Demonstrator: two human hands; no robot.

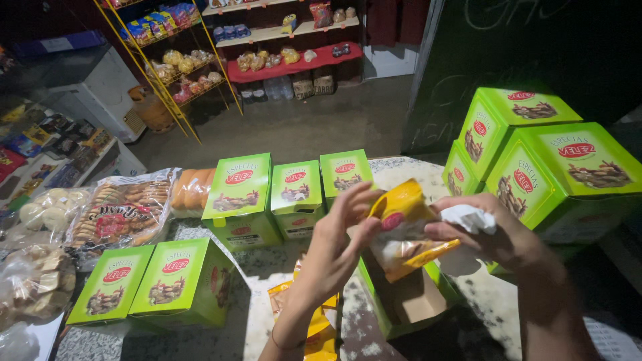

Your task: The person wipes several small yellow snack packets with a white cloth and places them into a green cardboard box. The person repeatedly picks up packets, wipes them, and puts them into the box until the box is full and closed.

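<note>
Gripping a yellow snack packet point(404, 230) from both sides, the left hand point(341, 234) has its fingers point(358, 197) closed on the packet's near edge, while the right hand point(491, 230) pinches the other edge and also clutches a crumpled white cloth point(471, 217). The packet hangs just above an open green box point(408, 301) on the speckled worktop point(267, 267). More yellow packets point(314, 321) lie beside the box; closed green boxes point(241, 194) stand around.

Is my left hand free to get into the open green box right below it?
Probably not yet. The left hand and right hand both grip the yellow snack packet, which hangs over the open green box. Nothing else blocks the opening.
</note>
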